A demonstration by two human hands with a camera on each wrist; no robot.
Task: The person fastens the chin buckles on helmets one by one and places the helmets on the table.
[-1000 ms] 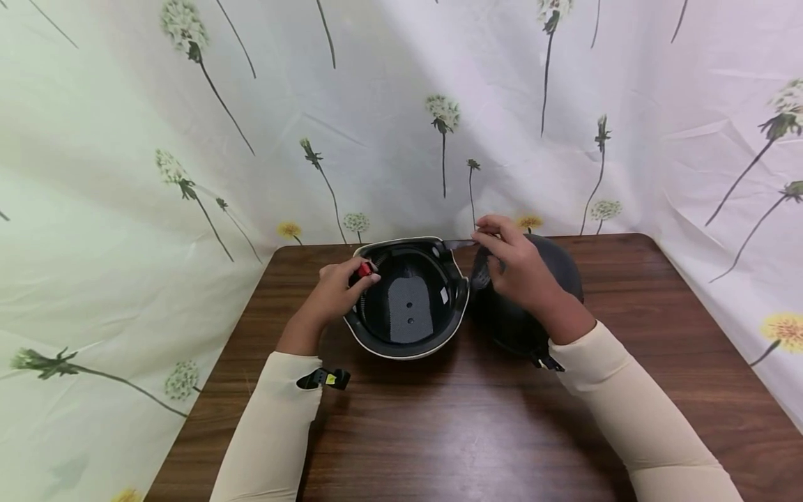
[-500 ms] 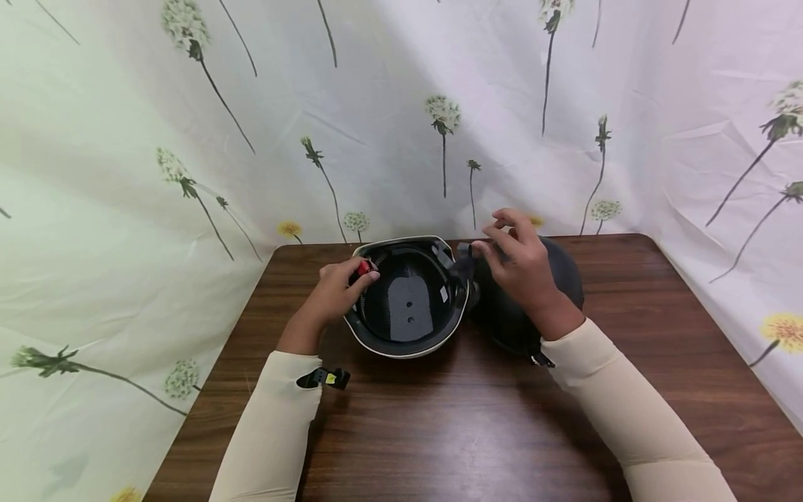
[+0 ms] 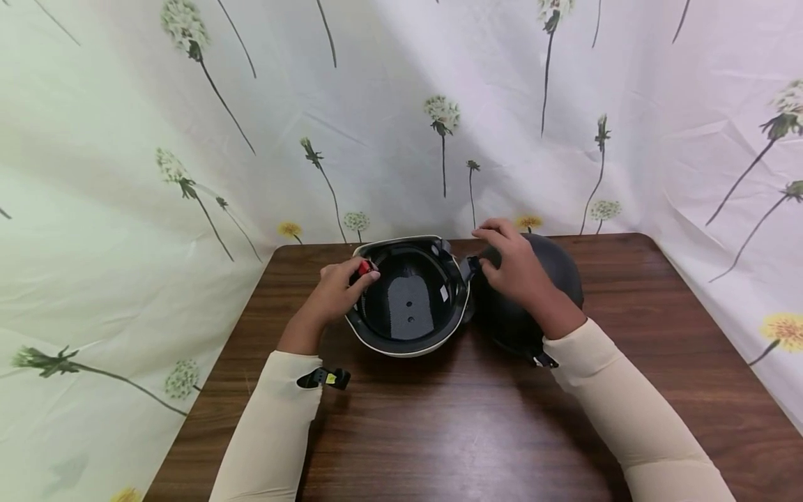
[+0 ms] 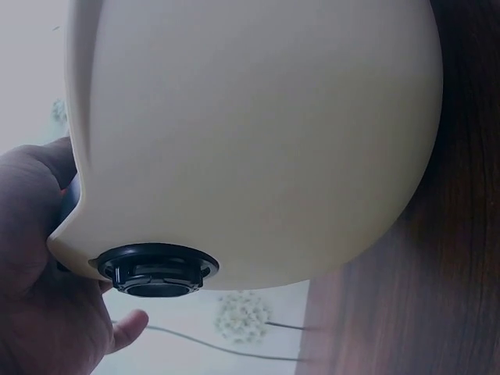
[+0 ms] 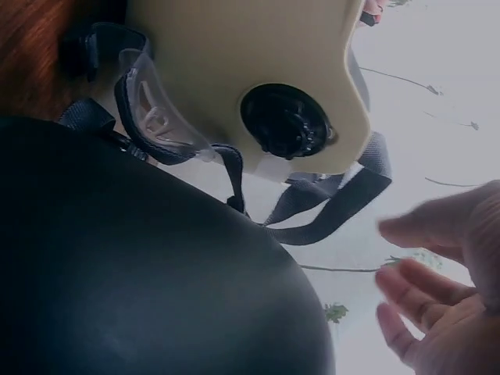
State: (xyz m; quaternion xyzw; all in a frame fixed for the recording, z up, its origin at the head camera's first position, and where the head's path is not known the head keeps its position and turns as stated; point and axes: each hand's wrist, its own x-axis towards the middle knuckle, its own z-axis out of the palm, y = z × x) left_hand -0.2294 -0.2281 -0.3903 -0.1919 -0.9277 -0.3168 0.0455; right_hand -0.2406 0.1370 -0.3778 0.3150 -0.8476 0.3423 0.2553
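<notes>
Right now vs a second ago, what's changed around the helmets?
The strap, stretched between the pale helmet and the right hand a second ago, now droops lower at that helmet's right rim. The right hand seems to have let it go; the right wrist view shows them apart. Unchanged: left hand pinching the red piece; pale and black helmet in place.
</notes>
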